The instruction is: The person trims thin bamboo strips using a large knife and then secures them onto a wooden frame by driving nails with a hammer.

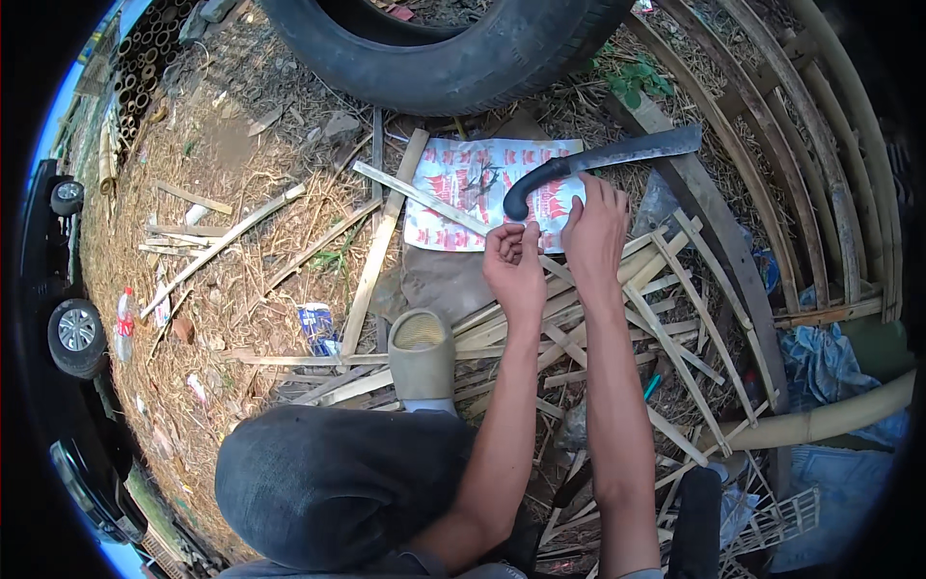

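My left hand [517, 274] is closed around the near end of a thin pale bamboo strip [415, 195], which points away to the upper left over a printed sheet. The white sheet with red printing [439, 217] lies flat on the ground. Just right of it, my right hand [597, 232] has its fingers stretched forward and its thumb apart, just below a machete. The machete [632, 151] lies with its dark curved handle over the sheet and its blade toward the right. Whether my right fingertips touch the blade, I cannot tell.
Split bamboo strips [666, 338] lie crisscrossed under and beside my forearms. A tire [434, 82] lies ahead. Curved bamboo poles [772, 125] stand at the right. My slipper-clad foot [422, 357] is left of my arms; a plastic bottle [124, 326] stands far left near a parked vehicle's wheel [77, 328].
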